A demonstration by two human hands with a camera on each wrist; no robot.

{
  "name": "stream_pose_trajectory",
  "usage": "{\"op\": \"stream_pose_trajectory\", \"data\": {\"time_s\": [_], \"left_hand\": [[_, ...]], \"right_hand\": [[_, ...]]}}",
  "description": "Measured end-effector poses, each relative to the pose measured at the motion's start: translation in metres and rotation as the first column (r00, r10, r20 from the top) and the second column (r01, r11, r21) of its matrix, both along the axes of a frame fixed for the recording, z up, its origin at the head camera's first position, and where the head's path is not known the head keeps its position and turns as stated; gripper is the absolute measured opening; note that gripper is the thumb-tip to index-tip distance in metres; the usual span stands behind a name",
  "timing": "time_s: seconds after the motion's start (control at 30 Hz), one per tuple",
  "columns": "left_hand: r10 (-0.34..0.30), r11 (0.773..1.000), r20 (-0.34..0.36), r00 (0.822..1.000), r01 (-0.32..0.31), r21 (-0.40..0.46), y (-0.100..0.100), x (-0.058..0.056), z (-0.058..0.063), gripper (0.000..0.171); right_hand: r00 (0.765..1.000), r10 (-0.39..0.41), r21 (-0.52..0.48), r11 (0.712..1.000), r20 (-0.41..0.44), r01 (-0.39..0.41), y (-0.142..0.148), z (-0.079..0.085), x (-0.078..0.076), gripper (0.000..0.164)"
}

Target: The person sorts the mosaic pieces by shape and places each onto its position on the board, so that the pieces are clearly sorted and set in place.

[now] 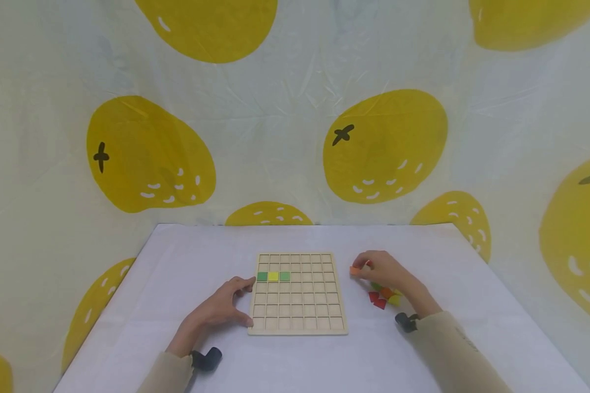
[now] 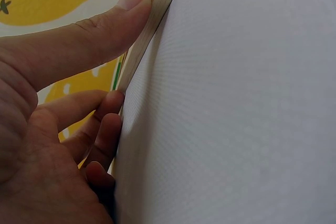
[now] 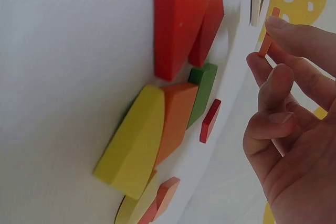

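A square wooden grid board [image 1: 319, 297] lies on the table. Along its third row from the back, at the left, sit a dark green tile [image 1: 262, 277], a yellow tile [image 1: 273, 277] and a light green tile [image 1: 284, 277]. My left hand [image 1: 221, 303] rests against the board's left edge, thumb near the front corner and fingers farther back. To the right of the board, my right hand [image 1: 381, 267] pinches an orange tile [image 3: 270, 32] between thumb and fingertip, raised over the table in the right wrist view.
Loose pieces lie below and beside my right hand: red tiles [image 3: 178, 24], a green one [image 3: 202, 95], an orange one [image 3: 177, 121], a yellow one [image 3: 134, 145] and several others. Behind the white table [image 1: 201, 245] hangs a fruit-patterned sheet [image 1: 270, 136].
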State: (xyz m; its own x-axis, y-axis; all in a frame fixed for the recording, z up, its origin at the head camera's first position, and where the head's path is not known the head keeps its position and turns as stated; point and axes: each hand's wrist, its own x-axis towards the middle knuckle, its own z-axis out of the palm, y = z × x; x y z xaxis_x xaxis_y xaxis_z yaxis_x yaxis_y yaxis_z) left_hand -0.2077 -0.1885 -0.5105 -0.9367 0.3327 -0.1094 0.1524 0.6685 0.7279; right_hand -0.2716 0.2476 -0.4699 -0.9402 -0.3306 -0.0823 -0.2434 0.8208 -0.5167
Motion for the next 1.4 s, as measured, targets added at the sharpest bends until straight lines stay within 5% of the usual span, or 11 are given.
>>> {"op": "stream_pose_trajectory", "data": {"time_s": [1.4], "left_hand": [[0.019,1.000,0.017,1.000,-0.019,-0.015,0.000,0.000,0.000,0.108]], "right_hand": [[0.987,0.149,-0.024,0.988,-0.061,-0.150,-0.055,0.012,-0.012,0.015]]}}
